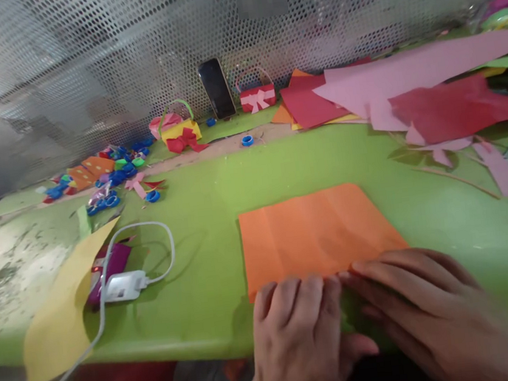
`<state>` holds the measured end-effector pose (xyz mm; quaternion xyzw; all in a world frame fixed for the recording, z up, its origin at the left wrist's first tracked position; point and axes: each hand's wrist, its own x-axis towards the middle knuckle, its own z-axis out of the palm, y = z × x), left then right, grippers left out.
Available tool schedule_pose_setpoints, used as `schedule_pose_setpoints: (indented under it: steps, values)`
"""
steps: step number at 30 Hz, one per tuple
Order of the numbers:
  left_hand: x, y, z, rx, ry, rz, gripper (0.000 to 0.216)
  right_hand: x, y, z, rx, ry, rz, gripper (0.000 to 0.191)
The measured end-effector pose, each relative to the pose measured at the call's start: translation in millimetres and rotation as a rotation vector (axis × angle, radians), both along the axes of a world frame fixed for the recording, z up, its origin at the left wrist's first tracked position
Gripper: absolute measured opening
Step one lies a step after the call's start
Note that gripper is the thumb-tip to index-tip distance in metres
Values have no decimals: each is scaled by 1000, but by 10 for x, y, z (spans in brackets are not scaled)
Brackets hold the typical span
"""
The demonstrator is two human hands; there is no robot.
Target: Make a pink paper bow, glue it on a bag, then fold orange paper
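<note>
An orange paper sheet [314, 232] lies flat on the green table [209, 281], showing faint fold creases. My left hand [298, 338] rests at the sheet's near edge with its fingers curled down onto the paper. Beside it, my right hand [433, 311] lies with fingers stretched flat and pointing left, pressing the same near edge. The fingertips of both hands meet at the middle of that edge. The near strip of the sheet is hidden under my hands.
A white charger [125, 286] with a looping cable lies at the left on purple paper, next to a yellow sheet [65, 304]. Blue rings and scraps [110, 176], small paper baskets [180, 128], a phone [217, 87] and pink and red sheets [407, 87] stand behind.
</note>
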<state>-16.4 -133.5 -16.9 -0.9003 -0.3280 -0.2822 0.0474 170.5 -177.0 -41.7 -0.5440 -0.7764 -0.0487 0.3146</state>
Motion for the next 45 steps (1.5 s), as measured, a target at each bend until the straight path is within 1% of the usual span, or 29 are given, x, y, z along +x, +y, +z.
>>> schedule_pose_setpoints:
  steps: [1, 3, 6, 7, 10, 12, 13, 15, 17, 19, 22, 24, 27, 30, 32, 35, 37, 40, 44, 45]
  values:
    - [20, 14, -21, -16, 37, -9, 57, -1, 4, 3, 7, -3, 3, 29]
    - [-63, 53, -35, -26, 104, -6, 51, -2, 12, 12, 16, -17, 14, 29]
    - [-409, 88, -8, -2, 189, 25, 31, -4, 22, 27, 38, -14, 19, 29]
    - [-547, 86, 7, 22, 221, 51, 28, -5, 24, 30, 47, -5, 16, 29]
    - [-894, 42, 43, 116, 291, 141, 29, -7, 27, 27, 70, -4, 16, 31]
    - [-989, -13, 44, 158, 285, 211, 28, -5, 28, 12, 88, -16, 19, 32]
    - [-982, -45, 36, 174, 249, 238, 26, -5, 28, 2, 97, -24, 21, 32]
    - [-862, -104, 9, 196, 134, 251, 24, -8, 29, -21, 116, -43, 22, 32]
    - [-632, -137, -17, 198, 30, 192, 26, -18, 28, -44, 131, -63, 12, 32]
    - [-359, -130, -28, 147, -14, 119, 26, -32, 25, -59, 141, -78, 0, 32]
    - [-24, -58, -22, 93, -53, 129, 27, -28, 12, -52, 140, -108, -17, 30]
    - [89, 2, -14, 38, -33, 135, 28, 18, -7, -28, 145, -129, 6, 30]
    - [107, 69, -1, -87, -23, 106, 29, 163, -56, 12, 195, -131, 17, 30]
    - [47, 112, 21, -160, -59, 33, 28, 335, -106, 25, 210, -116, -67, 32]
    - [11, 135, 31, -132, -63, -17, 30, 409, -124, 27, 181, -86, -77, 31]
    - [-13, 147, 21, -61, -31, -25, 34, 417, -138, 30, 165, 5, 29, 20]
    - [-12, 124, 0, -36, -24, -18, 32, 380, -152, 16, 162, 62, 96, 22]
    - [0, 42, -19, 18, -4, -4, 34, 338, -197, -57, 153, 118, 102, 24]
    - [-11, -53, -13, 63, 156, -24, 32, 374, -256, -160, 102, 121, 119, 29]
    - [-17, -60, -13, 63, 198, -38, 38, 390, -259, -161, 87, 121, 121, 30]
